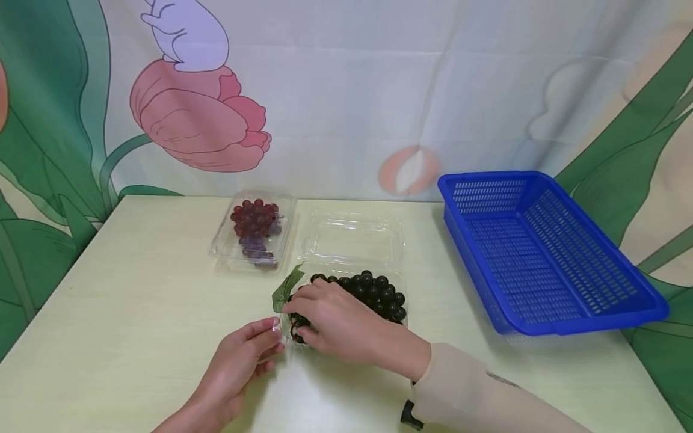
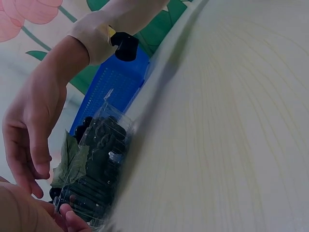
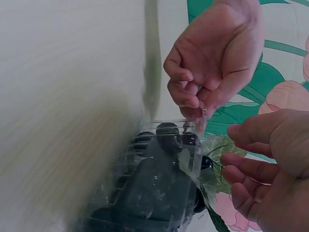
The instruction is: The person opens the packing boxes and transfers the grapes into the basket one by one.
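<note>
A bunch of dark grapes (image 1: 379, 294) fills a clear plastic box (image 1: 397, 276), whose lid (image 1: 352, 240) lies folded back behind it. My left hand (image 1: 235, 358) pinches the box's rim at its left corner between thumb and fingers. Over the left part of the grapes is my right hand (image 1: 341, 322), its fingers loosely bent. In the right wrist view those fingers stand apart beside a green leaf (image 3: 219, 157) and hold nothing. The leaf sticks out over the box's left edge. My right hand hides part of the grapes in the head view.
Behind and to the left stands another clear box (image 1: 222, 237) with red and purple grapes (image 1: 254, 219). A blue plastic basket (image 1: 476, 282) sits at the right of the pale table (image 1: 135, 313). A printed curtain (image 1: 335, 108) hangs along the table's back edge.
</note>
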Demonstrator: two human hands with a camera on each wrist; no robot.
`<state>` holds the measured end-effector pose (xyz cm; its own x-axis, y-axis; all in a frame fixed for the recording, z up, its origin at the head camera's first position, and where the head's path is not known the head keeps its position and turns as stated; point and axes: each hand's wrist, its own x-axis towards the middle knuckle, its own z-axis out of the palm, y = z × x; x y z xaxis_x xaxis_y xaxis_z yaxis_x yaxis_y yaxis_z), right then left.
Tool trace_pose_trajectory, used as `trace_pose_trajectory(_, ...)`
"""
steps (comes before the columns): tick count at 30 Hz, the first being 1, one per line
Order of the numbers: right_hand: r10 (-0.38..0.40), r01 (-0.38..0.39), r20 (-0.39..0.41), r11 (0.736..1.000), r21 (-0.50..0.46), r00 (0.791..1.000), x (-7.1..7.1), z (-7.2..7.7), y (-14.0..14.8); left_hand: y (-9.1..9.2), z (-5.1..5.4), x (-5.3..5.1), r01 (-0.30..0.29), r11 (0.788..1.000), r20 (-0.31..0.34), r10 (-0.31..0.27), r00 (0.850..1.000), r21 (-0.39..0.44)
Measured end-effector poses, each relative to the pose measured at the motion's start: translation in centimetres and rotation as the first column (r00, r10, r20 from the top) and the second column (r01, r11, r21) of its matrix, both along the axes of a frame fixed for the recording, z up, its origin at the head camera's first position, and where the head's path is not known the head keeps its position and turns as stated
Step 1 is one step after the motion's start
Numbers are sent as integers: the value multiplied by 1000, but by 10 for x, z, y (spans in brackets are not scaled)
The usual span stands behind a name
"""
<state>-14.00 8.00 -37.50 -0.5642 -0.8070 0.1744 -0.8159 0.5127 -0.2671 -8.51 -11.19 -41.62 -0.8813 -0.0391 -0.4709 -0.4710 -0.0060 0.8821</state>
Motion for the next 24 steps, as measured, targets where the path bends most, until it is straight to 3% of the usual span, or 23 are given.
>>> trace_pose_trajectory(6,25,-25,-34,1000,0,999,-1,-4,-4,0,-2,1,-6,1000,-5,6,1000,10)
trace_pose_trajectory(13,35,-28,-83,997,78,996,-4,-11,-8,0,-2,1,-8,1000,-10,8,1000,16)
trace_pose_trajectory(24,112,-87,-155,983,159,982,-7,-15,-14,0,-1,1,-13,1000,-10,13,1000,26)
